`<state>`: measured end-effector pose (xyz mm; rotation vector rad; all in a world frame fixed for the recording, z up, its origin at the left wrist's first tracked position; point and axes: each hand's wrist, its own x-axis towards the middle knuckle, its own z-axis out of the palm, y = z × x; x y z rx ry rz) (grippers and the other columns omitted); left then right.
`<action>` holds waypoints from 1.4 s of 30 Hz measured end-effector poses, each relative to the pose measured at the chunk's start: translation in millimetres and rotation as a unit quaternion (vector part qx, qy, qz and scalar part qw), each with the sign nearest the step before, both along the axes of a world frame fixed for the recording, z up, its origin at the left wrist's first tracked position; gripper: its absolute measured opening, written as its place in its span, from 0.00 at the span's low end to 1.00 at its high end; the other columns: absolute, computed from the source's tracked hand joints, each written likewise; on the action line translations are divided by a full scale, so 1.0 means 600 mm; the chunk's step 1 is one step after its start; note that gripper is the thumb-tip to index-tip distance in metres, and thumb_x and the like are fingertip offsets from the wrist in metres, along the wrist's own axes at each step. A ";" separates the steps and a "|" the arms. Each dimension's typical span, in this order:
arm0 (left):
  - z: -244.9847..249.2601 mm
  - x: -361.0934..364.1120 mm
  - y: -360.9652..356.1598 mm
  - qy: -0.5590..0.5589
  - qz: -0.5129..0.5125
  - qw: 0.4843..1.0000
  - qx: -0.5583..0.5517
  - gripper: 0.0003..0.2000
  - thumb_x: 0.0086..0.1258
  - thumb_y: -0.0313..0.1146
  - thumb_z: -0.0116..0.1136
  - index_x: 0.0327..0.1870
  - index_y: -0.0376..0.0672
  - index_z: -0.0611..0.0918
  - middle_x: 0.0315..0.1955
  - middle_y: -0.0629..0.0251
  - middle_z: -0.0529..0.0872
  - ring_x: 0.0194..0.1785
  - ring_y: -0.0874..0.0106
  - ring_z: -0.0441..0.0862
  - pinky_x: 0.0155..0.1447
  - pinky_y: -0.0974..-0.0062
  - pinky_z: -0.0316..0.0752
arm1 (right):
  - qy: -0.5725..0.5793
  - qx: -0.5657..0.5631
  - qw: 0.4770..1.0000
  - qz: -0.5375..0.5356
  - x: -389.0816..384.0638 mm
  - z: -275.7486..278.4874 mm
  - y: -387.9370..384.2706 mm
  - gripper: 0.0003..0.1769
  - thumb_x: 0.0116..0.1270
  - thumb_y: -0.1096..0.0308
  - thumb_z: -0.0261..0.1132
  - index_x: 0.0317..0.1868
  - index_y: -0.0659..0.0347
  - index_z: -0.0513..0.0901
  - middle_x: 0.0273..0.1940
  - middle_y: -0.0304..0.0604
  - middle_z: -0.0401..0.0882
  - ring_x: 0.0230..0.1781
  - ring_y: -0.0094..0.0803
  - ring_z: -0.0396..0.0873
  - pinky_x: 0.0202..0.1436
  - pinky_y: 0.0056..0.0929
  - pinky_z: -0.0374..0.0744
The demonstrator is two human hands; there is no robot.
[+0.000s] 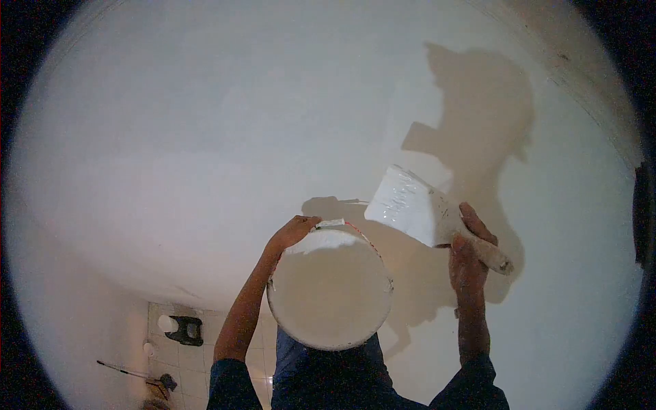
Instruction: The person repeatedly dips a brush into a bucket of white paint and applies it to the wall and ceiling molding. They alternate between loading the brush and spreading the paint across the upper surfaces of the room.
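My left hand is closed at the top of a round bucket, by the white grip of its wire handle. Pale, smooth-looking material fills the part of the bucket that shows, and the bucket is in front of my body. Farther right, my right hand grips a wide putty knife by its stained handle. Wet white paste lies thick on the broad blade, which points up and left. The blade is apart from the bucket, just above and right of its rim.
A large pale wall stands before me, with my shadow on it. Below left, a tiled floor holds a black object, a white container and a long pole. A dark edge shows at far right.
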<state>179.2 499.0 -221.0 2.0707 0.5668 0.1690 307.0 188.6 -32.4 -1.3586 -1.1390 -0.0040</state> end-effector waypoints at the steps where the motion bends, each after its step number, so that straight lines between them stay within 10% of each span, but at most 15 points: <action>1: -0.002 0.001 0.000 0.000 0.000 1.000 -0.001 0.24 0.73 0.48 0.35 0.59 0.42 0.73 0.55 0.54 0.76 0.57 0.59 0.74 0.64 0.68 0.64 | 0.146 0.060 0.986 0.045 -0.007 -0.013 0.007 0.25 0.58 0.63 0.65 0.55 0.66 0.75 0.44 0.48 0.81 0.38 0.33 0.82 0.41 0.30 0.81; 4: -0.003 -0.002 0.004 -0.002 -0.003 0.999 -0.040 0.24 0.74 0.48 0.34 0.59 0.41 0.73 0.55 0.54 0.76 0.57 0.61 0.74 0.64 0.68 0.64 | 0.413 0.073 0.899 0.123 -0.026 -0.043 0.020 0.24 0.64 0.65 0.60 0.58 0.67 0.69 0.53 0.48 0.72 0.40 0.31 0.79 0.36 0.26 0.82; 5: -0.004 -0.002 0.006 -0.012 -0.009 0.999 -0.029 0.24 0.74 0.47 0.34 0.59 0.41 0.73 0.55 0.54 0.76 0.57 0.61 0.74 0.64 0.68 0.64 | 0.454 0.072 0.881 0.108 -0.038 -0.048 0.029 0.20 0.65 0.60 0.59 0.53 0.62 0.72 0.37 0.43 0.79 0.32 0.27 0.79 0.31 0.25 0.81; 13: -0.019 0.006 0.008 0.026 0.018 0.999 -0.019 0.22 0.73 0.43 0.34 0.59 0.40 0.72 0.54 0.52 0.77 0.56 0.61 0.75 0.62 0.67 0.66 | 0.684 -0.019 0.715 0.145 -0.054 -0.075 0.036 0.14 0.67 0.59 0.59 0.48 0.58 0.74 0.32 0.41 0.78 0.25 0.25 0.78 0.21 0.16 0.79; 20: -0.053 0.012 0.028 -0.108 -0.045 0.986 0.120 0.25 0.69 0.49 0.44 0.52 0.35 0.77 0.51 0.51 0.79 0.54 0.62 0.75 0.60 0.70 0.67 | 0.487 0.118 0.853 0.145 -0.005 -0.005 0.086 0.08 0.68 0.65 0.58 0.36 0.58 0.68 0.35 0.44 0.76 0.36 0.30 0.79 0.39 0.23 0.81; 22: -0.006 0.003 0.003 -0.006 0.031 0.997 -0.070 0.25 0.68 0.49 0.44 0.53 0.35 0.77 0.51 0.52 0.79 0.54 0.61 0.75 0.61 0.71 0.66 | 0.314 0.145 0.922 0.172 0.006 0.037 0.107 0.08 0.69 0.66 0.57 0.35 0.58 0.68 0.37 0.41 0.75 0.37 0.31 0.79 0.44 0.27 0.80; 42: -0.025 0.004 0.011 -0.052 -0.007 0.999 0.000 0.21 0.71 0.42 0.40 0.57 0.38 0.74 0.54 0.50 0.76 0.56 0.58 0.75 0.63 0.70 0.65 | -0.065 0.393 0.905 0.151 0.065 0.315 0.356 0.10 0.66 0.61 0.61 0.37 0.61 0.76 0.35 0.39 0.78 0.41 0.27 0.78 0.52 0.27 0.74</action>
